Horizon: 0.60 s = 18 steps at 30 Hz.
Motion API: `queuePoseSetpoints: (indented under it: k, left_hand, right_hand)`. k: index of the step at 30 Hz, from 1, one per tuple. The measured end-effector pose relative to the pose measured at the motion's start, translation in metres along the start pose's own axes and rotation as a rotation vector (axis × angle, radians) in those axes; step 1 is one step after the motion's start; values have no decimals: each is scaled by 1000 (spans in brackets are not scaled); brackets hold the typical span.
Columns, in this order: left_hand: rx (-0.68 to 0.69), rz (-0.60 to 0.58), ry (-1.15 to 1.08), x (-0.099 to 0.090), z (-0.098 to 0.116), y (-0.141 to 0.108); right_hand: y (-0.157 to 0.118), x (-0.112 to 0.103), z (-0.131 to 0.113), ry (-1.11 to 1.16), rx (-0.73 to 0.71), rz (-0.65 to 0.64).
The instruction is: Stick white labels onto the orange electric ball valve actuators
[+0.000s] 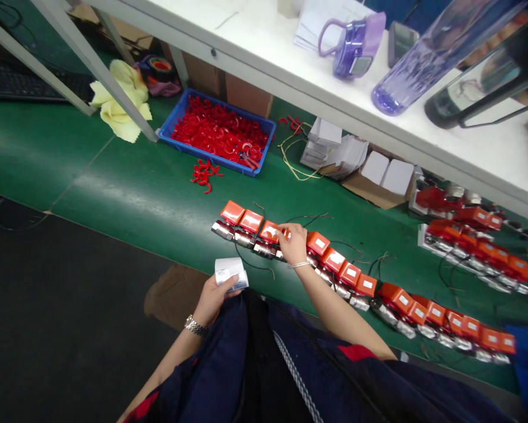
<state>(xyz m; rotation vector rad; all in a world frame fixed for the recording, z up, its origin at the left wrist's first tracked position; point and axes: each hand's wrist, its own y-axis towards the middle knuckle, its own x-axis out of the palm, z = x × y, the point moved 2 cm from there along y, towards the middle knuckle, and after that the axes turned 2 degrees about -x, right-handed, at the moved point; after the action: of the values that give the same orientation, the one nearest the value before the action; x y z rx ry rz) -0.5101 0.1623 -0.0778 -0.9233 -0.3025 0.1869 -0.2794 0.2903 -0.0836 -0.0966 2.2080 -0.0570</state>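
My left hand is closed around a small roll of white labels near the bench's front edge. Over the row of orange-capped metal devices, my right hand is bent with its fingers drawn together, touching one orange housing. What lies under those fingertips is hidden. To its left stand several orange housings on silvery metal bodies. On its right the row continues with orange housings bearing small white labels. Thin dark wires trail from the devices.
On the green bench, a blue tray holds red curved clips, with loose red clips in front. White boxes stand under a white shelf carrying bottles. More orange devices line the right; yellow cloth lies left.
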Motion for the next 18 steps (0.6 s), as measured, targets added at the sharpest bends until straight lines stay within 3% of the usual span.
queuePoseSetpoints:
  k: [4, 7, 11, 18]
  left_hand:
    - [146, 10, 173, 3, 1, 1]
    - [282, 39, 338, 5, 6, -2]
    - [412, 74, 510, 3, 12, -6]
    - [445, 109, 649, 2, 6, -8]
  right_hand:
    - [-39, 3, -59, 186, -352, -244]
    - [-58, 13, -87, 219, -497, -313]
    - [-62, 25, -95, 160, -484, -297]
    - [-71, 32, -96, 51, -451, -296]
